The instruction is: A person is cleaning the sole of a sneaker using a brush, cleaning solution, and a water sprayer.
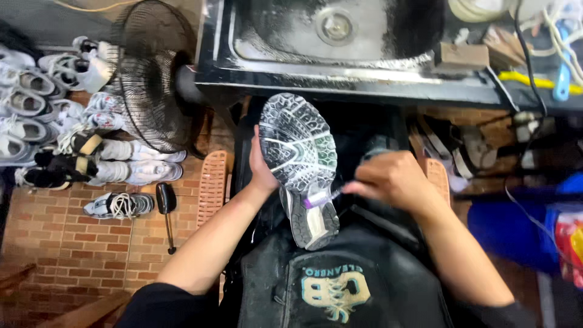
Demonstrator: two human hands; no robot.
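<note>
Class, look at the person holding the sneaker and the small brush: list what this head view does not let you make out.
- Sneaker upper: hidden, only the sole faces the camera.
- Left hand fingers: behind the sneaker.
- Brush handle: inside the blurred right hand.
- Sink: cut by the top edge.
- Shoe pile: cut by the left edge.

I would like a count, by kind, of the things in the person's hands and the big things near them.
Sneaker, sole up, in the left hand: 1
Small brush with purple head, in the right hand: 1
Black standing fan: 1
Metal sink: 1
Total: 4
</note>
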